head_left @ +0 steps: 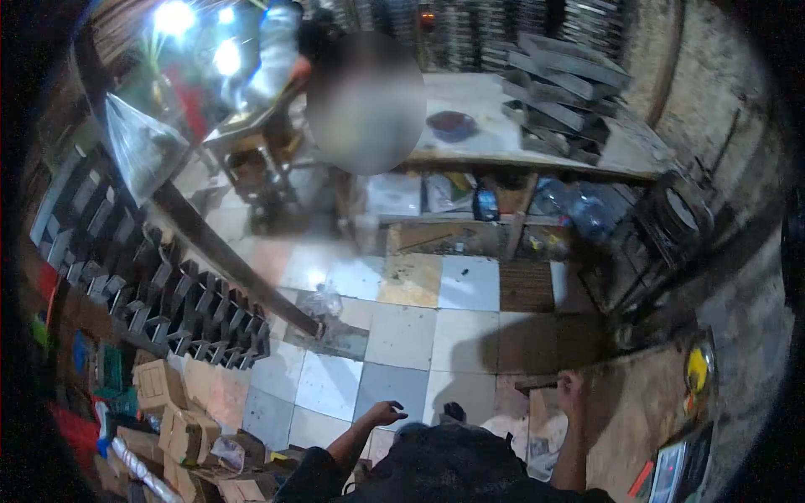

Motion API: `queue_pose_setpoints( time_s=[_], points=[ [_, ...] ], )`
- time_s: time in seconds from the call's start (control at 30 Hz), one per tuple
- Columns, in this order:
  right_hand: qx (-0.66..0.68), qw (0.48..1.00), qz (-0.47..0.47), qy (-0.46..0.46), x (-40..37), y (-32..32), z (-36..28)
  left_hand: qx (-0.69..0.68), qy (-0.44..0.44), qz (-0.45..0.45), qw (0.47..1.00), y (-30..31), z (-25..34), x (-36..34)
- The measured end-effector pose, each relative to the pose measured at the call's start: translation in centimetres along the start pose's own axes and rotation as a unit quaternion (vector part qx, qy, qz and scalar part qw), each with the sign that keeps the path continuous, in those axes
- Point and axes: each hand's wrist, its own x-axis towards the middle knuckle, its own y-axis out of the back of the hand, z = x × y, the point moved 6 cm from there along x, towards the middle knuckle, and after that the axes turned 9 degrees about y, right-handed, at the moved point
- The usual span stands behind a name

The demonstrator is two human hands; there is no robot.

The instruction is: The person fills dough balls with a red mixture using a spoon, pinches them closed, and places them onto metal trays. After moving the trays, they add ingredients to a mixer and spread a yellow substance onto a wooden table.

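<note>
My left hand [386, 412] is held out low over the tiled floor, just in front of my dark clothing. Its fingers are loosely bent and apart, and nothing shows in it. On the other side, my right hand [570, 386] is raised at the near corner of a wooden table [641, 402], fingers curled together. A short dark strip [535, 383] lies right beside these fingers, along the table's edge. I cannot tell what, if anything, is in the right hand.
Cardboard boxes [159, 386] and stacked metal channel pieces [168, 293] line the left. A slanting post [226, 260] stands on the tiles. Ahead, a white-topped bench [486, 142] carries a bowl [451, 126] and metal troughs [570, 96]. A round-dialled scale [679, 210] stands right. A blurred person [365, 101] is beyond.
</note>
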Motion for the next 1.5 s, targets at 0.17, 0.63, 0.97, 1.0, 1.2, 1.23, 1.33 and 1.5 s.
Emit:
queue_pose_setpoints(
  time_s=[0.17,0.63,0.97,1.0,1.2,1.23,1.33,1.5],
  points=[
    [0.08,0.968,-0.1,0.217,19.2,-15.6,-24.4,-0.127,0.014,0.16,0.979,12.1,3.1,4.9],
    [-0.003,0.946,-0.158,0.282,49.5,-34.7,-32.7,-0.056,-0.26,0.605,0.751,58.9,22.4,19.5],
    [0.009,0.96,-0.087,0.265,69.0,-38.8,-31.8,0.287,0.216,0.653,0.667,78.6,25.0,35.8],
    [0.038,0.952,-0.111,0.281,70.6,-40.0,-32.6,0.299,0.258,0.592,0.703,79.0,23.9,38.1],
    [0.118,0.909,-0.186,0.354,80.9,-46.8,-35.8,0.019,0.29,0.492,0.82,80.1,27.3,36.2],
    [0.139,0.899,-0.213,0.357,82.2,-48.2,-36.4,-0.022,0.237,0.534,0.811,80.3,29.0,35.5],
    [0.218,0.87,-0.324,0.301,83.9,-53.1,-37.4,-0.183,0.045,0.608,0.771,78.7,37.0,32.4],
    [0.276,0.801,-0.515,0.128,80.4,-59.0,-38.0,-0.178,-0.163,0.483,0.841,76.2,50.2,31.4]
  ],
)
